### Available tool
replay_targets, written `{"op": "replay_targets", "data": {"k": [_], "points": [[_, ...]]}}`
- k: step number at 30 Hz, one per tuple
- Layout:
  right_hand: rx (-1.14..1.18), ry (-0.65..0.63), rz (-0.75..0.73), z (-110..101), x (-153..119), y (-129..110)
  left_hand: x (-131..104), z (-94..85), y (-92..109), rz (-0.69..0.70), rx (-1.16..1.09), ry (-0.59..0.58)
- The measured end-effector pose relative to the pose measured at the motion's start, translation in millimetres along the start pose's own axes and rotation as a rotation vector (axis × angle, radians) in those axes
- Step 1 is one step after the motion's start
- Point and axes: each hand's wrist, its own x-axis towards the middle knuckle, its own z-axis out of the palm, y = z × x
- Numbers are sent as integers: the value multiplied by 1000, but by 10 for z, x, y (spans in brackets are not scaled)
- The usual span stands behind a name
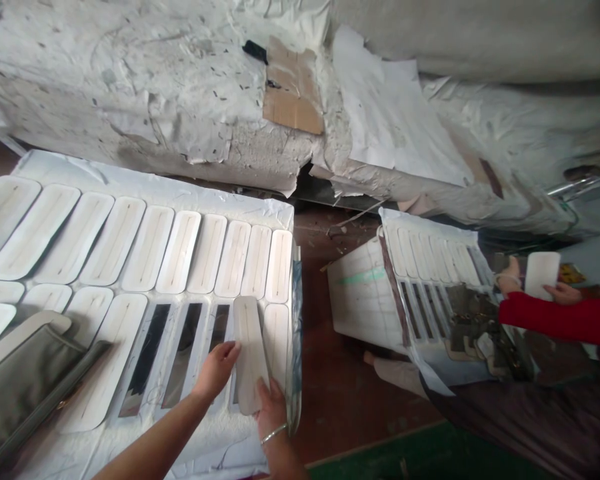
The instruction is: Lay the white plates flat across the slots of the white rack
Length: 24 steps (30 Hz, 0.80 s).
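A pale, rounded rectangular panel [250, 357] with a thin line down its middle is tilted over the right part of the near table. The fingers of my left hand [219, 368] are closed at its left edge. My right hand [273, 408], with a bangle on the wrist, grips its lower right corner. Under and beside it, similar panels [179, 252] lie in rows. Several dark strips [145, 357] show between the lower panels, left of my hands. An olive-grey folded piece, like a bag part [35, 380], rests over the panels at the left.
A second table [445, 300] at the right carries panels, dark strips and a pile of olive pieces [473, 313]. There a co-worker in a red sleeve [555, 317] holds a pale panel [543, 272]. Behind runs a ledge covered with white sheets, with cardboard [294, 87] on it.
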Motion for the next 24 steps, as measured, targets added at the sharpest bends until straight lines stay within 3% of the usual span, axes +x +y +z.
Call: {"op": "replay_targets", "data": {"k": [2, 5, 8, 20, 24], "points": [[-316, 72, -92, -5, 51, 120, 93, -64, -62, 10, 95, -40], [-764, 111, -352, -74, 68, 234, 174, -124, -138, 10, 180, -112], [-992, 89, -395, -134, 61, 202, 182, -127, -136, -34, 199, -148], [-1132, 18, -231, -176, 142, 108, 212, -70, -31, -105, 348, -192], [-1140, 24, -146, -169, 151, 45, 249, -98, 106, -43, 532, -210]]}}
